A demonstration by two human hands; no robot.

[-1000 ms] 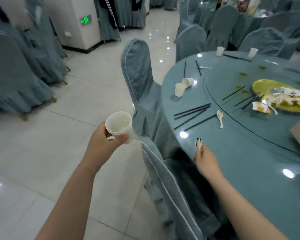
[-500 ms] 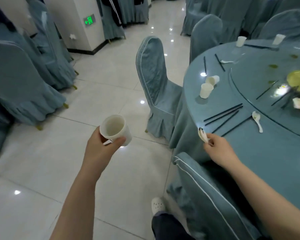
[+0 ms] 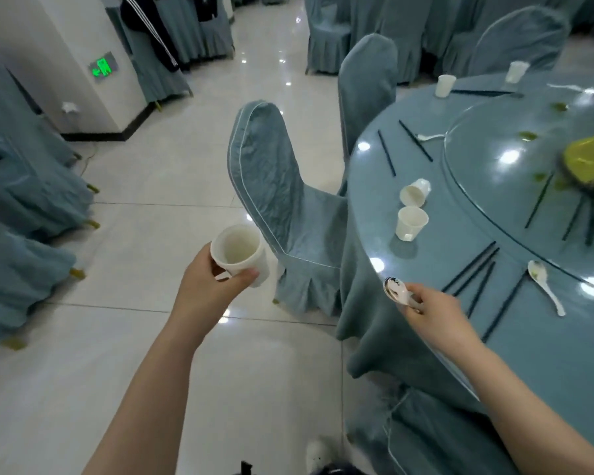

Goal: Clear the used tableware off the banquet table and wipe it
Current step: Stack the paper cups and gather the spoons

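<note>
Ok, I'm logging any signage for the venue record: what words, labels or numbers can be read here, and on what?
No readable words or numbers.
Green lit sign on the white pillar: a glowing pictogram, too blurred to read any lettering.
Spoon in the right hand: dark marks, not legible as text.
Cup in the left hand: plain, no print visible.

Bright overhead light glares off floor [image 3: 172,159] and table [image 3: 408,159]; edges bend, slightly soft.
</note>
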